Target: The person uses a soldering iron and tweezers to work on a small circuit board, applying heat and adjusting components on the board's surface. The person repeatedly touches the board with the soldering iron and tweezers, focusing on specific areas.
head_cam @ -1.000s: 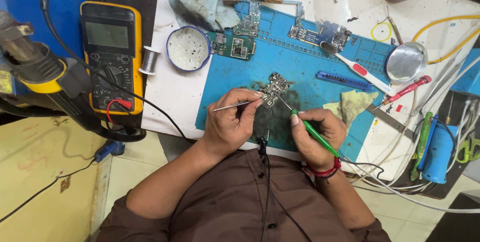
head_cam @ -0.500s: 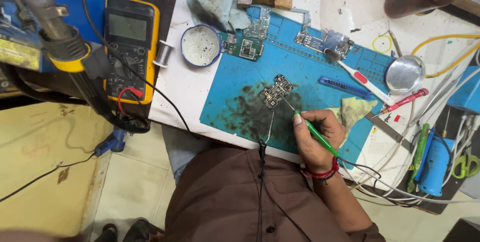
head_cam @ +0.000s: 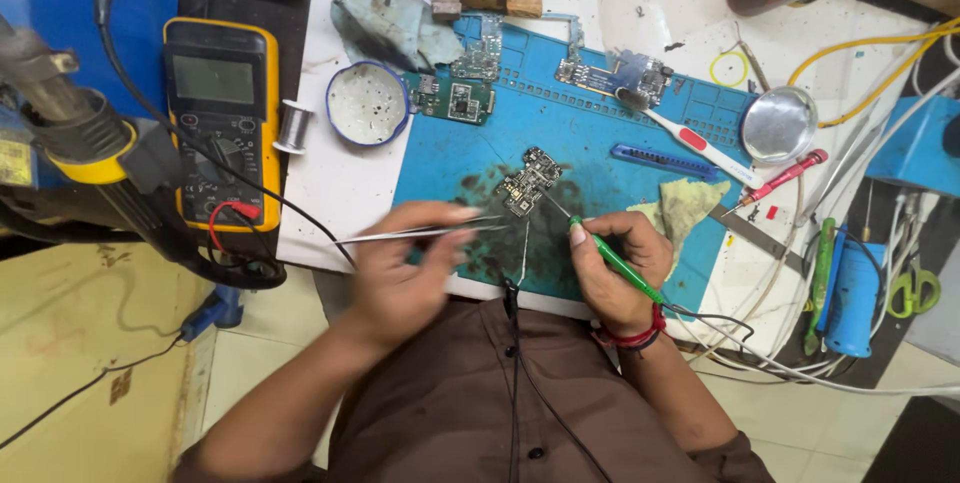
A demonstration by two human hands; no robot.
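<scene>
Blue silicone work mat (head_cam: pixel 600 143) is covering most of the white bench, with a yellow multimeter (head_cam: pixel 222 118) lying well to its left. Right hand (head_cam: pixel 618 273) is closing around a green-handled soldering iron (head_cam: pixel 612 261), its thin tip touching the small dark circuit board (head_cam: pixel 530 181) at the mat's centre. Left hand (head_cam: pixel 405 263) is pinching slim metal tweezers (head_cam: pixel 425 234), their points hovering just beside the board. Judging by this, solder rework is under way; next, the tweezers need a steady grip on a tiny part.
</scene>
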